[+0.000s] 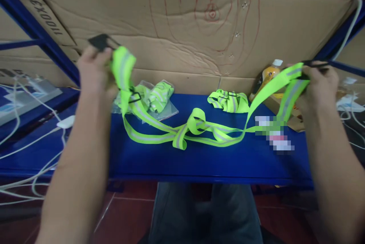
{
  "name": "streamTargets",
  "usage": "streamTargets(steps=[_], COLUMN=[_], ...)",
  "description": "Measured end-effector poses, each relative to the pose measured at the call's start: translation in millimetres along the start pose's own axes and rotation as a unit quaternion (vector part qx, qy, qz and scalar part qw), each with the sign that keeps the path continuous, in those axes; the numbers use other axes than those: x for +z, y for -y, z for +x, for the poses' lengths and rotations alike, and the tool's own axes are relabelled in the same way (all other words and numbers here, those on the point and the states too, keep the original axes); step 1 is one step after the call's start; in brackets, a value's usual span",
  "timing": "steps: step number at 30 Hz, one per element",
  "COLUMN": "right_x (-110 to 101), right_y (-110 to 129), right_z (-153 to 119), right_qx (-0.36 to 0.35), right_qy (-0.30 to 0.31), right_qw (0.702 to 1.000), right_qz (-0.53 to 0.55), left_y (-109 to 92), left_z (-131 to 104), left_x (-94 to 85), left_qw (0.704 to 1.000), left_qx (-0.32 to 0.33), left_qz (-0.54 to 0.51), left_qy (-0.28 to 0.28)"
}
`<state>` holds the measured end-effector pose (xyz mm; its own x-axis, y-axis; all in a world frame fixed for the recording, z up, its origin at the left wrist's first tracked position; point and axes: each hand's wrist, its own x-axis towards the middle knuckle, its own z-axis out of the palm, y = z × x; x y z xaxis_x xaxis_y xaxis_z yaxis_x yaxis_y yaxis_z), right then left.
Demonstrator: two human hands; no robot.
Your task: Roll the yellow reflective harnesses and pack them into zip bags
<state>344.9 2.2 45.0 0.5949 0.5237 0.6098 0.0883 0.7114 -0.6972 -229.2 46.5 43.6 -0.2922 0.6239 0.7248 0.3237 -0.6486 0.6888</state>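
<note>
A neon-yellow reflective strap harness [196, 126] with grey stripes hangs between my hands, its looped middle low over the blue shelf. Raised at the left, my left hand [95, 65] is closed on its black end piece. My right hand [321, 80], at the right, grips another black part beside two yellow bands. A black buckle [134, 97] shows on the left strap. Behind it lie bundled yellow straps in clear plastic [161, 97] and a loose folded bundle [229, 101].
Cardboard [171, 19] with red drawn rings stands behind the blue shelf [199, 164]. White cables and a power strip [42, 93] are at the left. An orange bottle [270, 72] stands by a cardboard box [275, 105] at the right. Blue posts flank both sides.
</note>
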Motion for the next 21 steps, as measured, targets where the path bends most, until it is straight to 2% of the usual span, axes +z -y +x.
streamTargets(steps=[1, 2, 3, 4, 5, 6, 8, 11, 17, 21], right_x=[19.8, 37.7, 53.0, 65.0, 73.7, 79.1, 81.8, 75.0, 66.7, 67.8], right_y=[6.7, 12.9, 17.7, 20.5, 21.0, 19.4, 11.9, 0.2, -0.1, 5.5], right_z=[-18.8, -38.0, -56.8, -74.4, -90.4, -104.5, -126.2, -143.1, -143.5, -142.1], right_qx=[-0.017, -0.03, -0.055, -0.07, -0.081, -0.081, -0.071, -0.068, 0.004, -0.016], right_qy=[0.084, 0.17, 0.241, 0.333, 0.389, 0.425, 0.496, 0.571, 0.644, 0.667], right_qw=[0.996, 0.985, 0.968, 0.934, 0.903, 0.88, 0.831, 0.775, 0.724, 0.692], right_qz=[0.005, -0.011, -0.05, -0.111, -0.161, -0.198, -0.243, -0.261, -0.249, -0.277], left_y=[-12.6, -24.1, -33.9, -41.4, -46.3, -48.8, -48.1, -41.6, -39.7, -46.2], left_z=[-12.4, -26.0, -40.1, -53.9, -66.7, -78.3, -96.3, -111.4, -121.5, -126.1], left_x=[17.9, 35.5, 51.9, 66.5, 78.7, 88.4, 100.5, 105.0, 104.0, 106.7], left_qw=[0.999, 0.996, 0.988, 0.972, 0.952, 0.935, 0.914, 0.892, 0.853, 0.829], left_qx=[0.008, 0.009, 0.011, 0.022, 0.032, 0.037, 0.052, 0.08, 0.167, 0.218], left_qz=[-0.023, -0.016, 0.021, 0.064, 0.092, 0.103, 0.105, 0.108, 0.093, 0.127], left_qy=[0.026, 0.084, 0.153, 0.223, 0.291, 0.337, 0.389, 0.431, 0.485, 0.5])
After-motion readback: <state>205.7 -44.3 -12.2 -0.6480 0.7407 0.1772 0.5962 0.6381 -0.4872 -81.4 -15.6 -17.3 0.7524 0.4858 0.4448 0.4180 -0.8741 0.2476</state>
